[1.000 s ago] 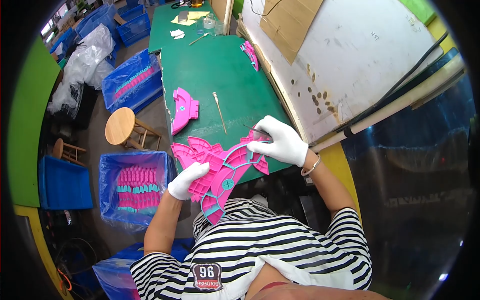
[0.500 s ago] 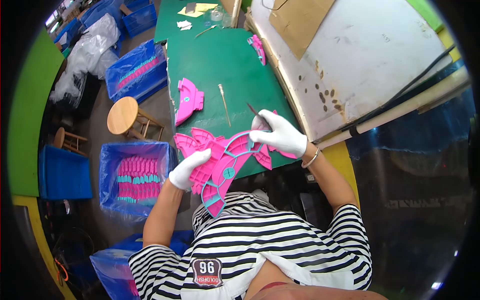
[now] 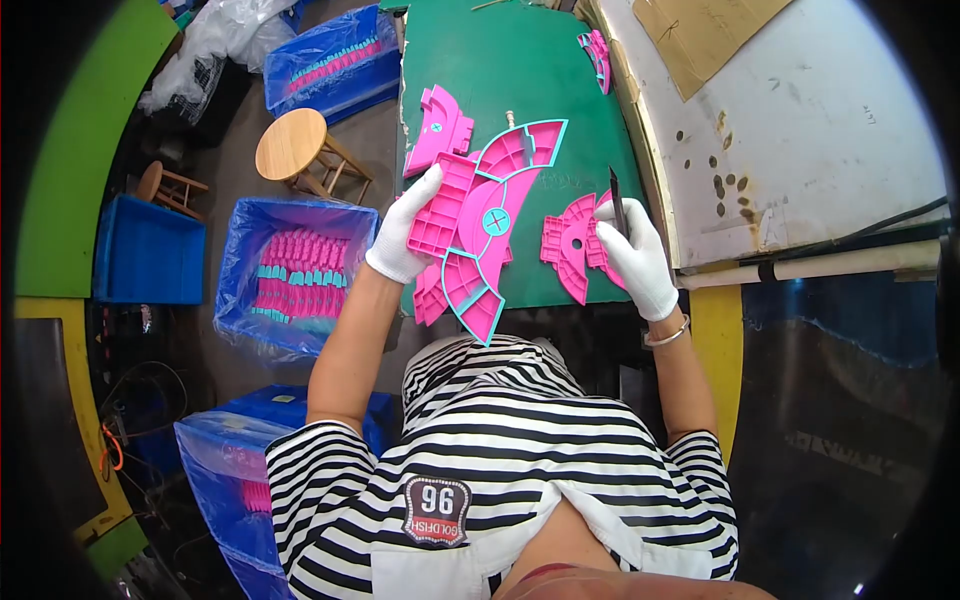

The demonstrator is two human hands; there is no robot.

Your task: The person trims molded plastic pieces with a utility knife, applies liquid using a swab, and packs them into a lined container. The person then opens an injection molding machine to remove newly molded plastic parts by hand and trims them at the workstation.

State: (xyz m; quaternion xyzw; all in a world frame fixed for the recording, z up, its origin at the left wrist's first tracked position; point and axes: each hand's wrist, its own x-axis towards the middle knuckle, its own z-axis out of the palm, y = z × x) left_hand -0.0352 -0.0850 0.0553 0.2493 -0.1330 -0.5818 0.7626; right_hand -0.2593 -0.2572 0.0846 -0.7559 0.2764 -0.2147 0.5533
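My left hand (image 3: 405, 232), in a white glove, grips a curved pink plastic part (image 3: 518, 200) with turquoise edging by its ribbed block. The part is held up over the near left of the green table (image 3: 500, 60), turned broadly toward me. My gloved right hand (image 3: 640, 262) is closed around a slim dark knife (image 3: 617, 203), its tip pointing away from me. Beside that hand lies a pink part with a round hole (image 3: 572, 243), partly covered by the fingers. Another pink part (image 3: 437, 128) rests beyond my left hand.
A smaller pink piece (image 3: 597, 60) lies by the table's right edge, next to a white board (image 3: 800, 150). To the left stand a round wooden stool (image 3: 292, 145) and a blue lined bin (image 3: 228, 290) of stacked pink parts. More blue bins stand around.
The knife has moved right, away from the held part, with my right hand. My left hand has raised and turned that part. The view has shifted, too.
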